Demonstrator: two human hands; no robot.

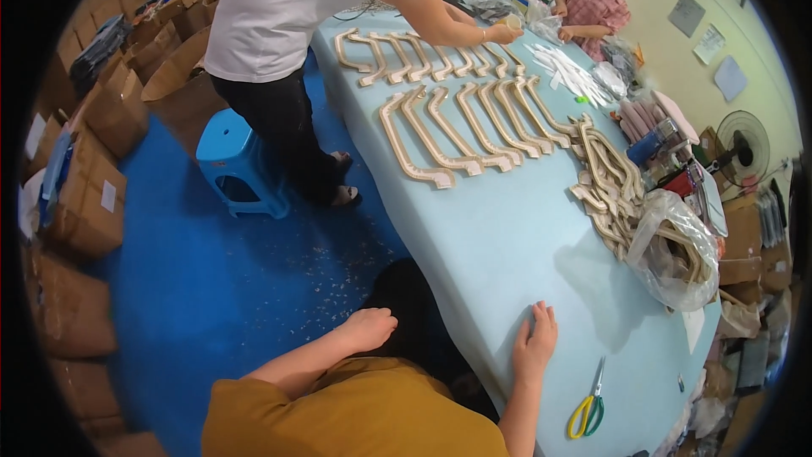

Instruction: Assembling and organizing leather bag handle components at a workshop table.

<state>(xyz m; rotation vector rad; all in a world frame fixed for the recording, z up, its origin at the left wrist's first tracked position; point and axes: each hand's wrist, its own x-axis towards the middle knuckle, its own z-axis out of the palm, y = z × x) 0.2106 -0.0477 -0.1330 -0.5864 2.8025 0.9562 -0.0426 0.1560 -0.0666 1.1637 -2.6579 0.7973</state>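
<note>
Blue floor (186, 305) spans the left side, scattered with pale scraps near the table. Pale-blue covered table (507, 237) runs diagonally, from far end to lower right. Co-worker in white shirt (296, 17) leans over its far part. Brown cartons (80, 207) stacked along left wall; blue stool (227, 137) beside co-worker's legs.

Beige curved strips (414, 171): two rows side by side on the table, plus a tangled heap at its right side, well apart from both hands. Clear plastic bag (677, 275) adjoins the heap; more strips inside.

Right hand (534, 343): released, fingers extended, resting at near table edge. Left hand (370, 328): over dark trousers, fingers curled inward; cannot tell whether anything is held.

Scissors (595, 396), one handle yellow, one green: on the table, near right forearm, blades pointing away from wearer.
</note>
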